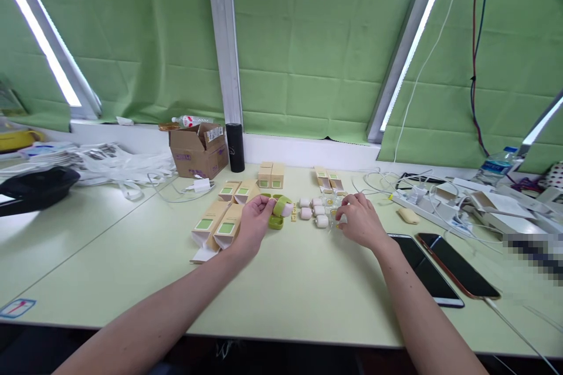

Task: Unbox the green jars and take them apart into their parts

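Observation:
My left hand (255,217) is closed, its thumb and fingers pinching a green earphone-case cover (278,207) with a pale pink part at its right end. Another green cover (275,222) lies just below it on the table. Right of these sit small yellowish pieces (294,216) and several rounded white and pale pink earphone cases (305,213) in a cluster. My right hand (358,218) reaches in from the right, fingers bent together at clear plastic packaging (331,224) with yellow spots. The fingertips partly cover that plastic.
Tan boxes with green labels (205,224) stand left of my left hand, and more tan boxes (270,176) behind. A cardboard carton (197,152) and a black cylinder (235,147) stand at the back. Two phones (457,263), a power strip (433,211) and cables lie right.

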The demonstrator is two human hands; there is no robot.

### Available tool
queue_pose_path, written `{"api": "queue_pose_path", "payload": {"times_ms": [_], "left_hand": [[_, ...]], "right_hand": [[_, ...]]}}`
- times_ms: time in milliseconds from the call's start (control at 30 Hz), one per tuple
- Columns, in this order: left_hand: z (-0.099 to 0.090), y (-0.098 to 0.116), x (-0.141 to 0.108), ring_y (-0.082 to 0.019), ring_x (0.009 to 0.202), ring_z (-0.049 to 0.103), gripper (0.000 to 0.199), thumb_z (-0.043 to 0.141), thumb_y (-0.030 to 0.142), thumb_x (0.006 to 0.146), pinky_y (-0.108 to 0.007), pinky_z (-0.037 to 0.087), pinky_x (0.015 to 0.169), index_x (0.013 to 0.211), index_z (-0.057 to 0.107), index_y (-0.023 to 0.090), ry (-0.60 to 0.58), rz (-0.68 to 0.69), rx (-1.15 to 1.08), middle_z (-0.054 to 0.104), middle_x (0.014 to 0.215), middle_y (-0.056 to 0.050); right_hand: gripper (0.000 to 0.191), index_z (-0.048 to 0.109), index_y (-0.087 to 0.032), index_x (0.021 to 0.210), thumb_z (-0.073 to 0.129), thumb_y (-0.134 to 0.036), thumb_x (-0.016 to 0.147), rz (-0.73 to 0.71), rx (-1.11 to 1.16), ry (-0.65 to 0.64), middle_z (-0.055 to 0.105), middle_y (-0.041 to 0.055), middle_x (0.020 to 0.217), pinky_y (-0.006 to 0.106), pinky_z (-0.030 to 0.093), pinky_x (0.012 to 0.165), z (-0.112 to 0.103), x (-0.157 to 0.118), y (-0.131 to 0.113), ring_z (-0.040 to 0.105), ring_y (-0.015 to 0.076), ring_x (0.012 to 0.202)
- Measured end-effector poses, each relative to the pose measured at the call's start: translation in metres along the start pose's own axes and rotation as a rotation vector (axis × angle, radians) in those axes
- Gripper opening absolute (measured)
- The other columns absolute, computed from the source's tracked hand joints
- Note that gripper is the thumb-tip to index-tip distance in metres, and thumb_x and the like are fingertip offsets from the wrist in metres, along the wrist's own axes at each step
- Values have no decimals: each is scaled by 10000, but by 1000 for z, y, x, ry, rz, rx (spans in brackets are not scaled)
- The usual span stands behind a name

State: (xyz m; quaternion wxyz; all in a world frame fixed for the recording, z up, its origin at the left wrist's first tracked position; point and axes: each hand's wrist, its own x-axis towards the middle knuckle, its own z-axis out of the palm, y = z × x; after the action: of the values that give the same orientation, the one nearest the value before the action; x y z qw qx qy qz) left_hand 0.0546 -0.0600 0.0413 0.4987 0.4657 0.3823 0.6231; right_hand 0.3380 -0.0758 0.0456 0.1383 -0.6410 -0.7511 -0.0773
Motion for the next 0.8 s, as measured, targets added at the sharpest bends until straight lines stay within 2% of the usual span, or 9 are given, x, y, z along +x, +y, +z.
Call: {"api": "queue_pose_path", "payload": {"times_ms": [100,167,333,467,533,667,800], "left_hand": [[0,0,0,-136,722,614,428,897,515,703,-279,499,704,805,676,162,-2,-3,-6,699,769,-22],[0,0,-1,-132,707,610,401,894,486,715,-277,506,700,798,673,161,-10,-8,-17,692,758,-17],[3,2,-4,-134,674,631,385,902,437,702,-282,545,690,764,638,163,-73,-67,-106,678,729,-9],[3,3,-6,-152,681,669,364,900,390,691,-294,578,670,756,626,160,-162,-138,-173,699,775,-30],[3,3,-8,-168,690,689,326,880,355,706,-317,599,681,761,626,158,-205,-178,-184,710,790,-44],[3,3,-11,-187,669,705,251,836,294,735,-341,616,682,779,629,159,-251,-251,-176,717,761,-56],[2,2,-11,-175,655,690,256,827,325,754,-317,605,646,775,640,152,-275,-290,-130,720,770,-71]], "right_hand": [[235,746,-237,935,724,-98,748,-50,67,87,634,98,1140,457,427,1011,-3,-1,0,499,317,1171],[249,693,-232,979,682,-85,778,-107,131,188,626,98,1124,470,451,997,-6,-1,-4,505,318,1147],[254,614,-232,1143,631,-184,894,-287,303,454,606,125,1168,516,481,999,-3,-2,-36,503,342,1182],[409,514,-232,1342,614,-237,945,-420,459,506,591,142,1232,544,506,992,11,-7,-71,535,340,1176],[497,451,-237,1417,624,-256,951,-432,531,504,586,149,1283,547,519,1000,18,-9,-82,539,336,1199],[566,406,-253,1468,630,-282,949,-419,616,514,582,158,1342,563,544,991,26,-10,-91,548,345,1251],[568,412,-266,1483,607,-228,952,-478,632,500,585,152,1386,573,528,1043,26,-11,-90,561,336,1294]]}}
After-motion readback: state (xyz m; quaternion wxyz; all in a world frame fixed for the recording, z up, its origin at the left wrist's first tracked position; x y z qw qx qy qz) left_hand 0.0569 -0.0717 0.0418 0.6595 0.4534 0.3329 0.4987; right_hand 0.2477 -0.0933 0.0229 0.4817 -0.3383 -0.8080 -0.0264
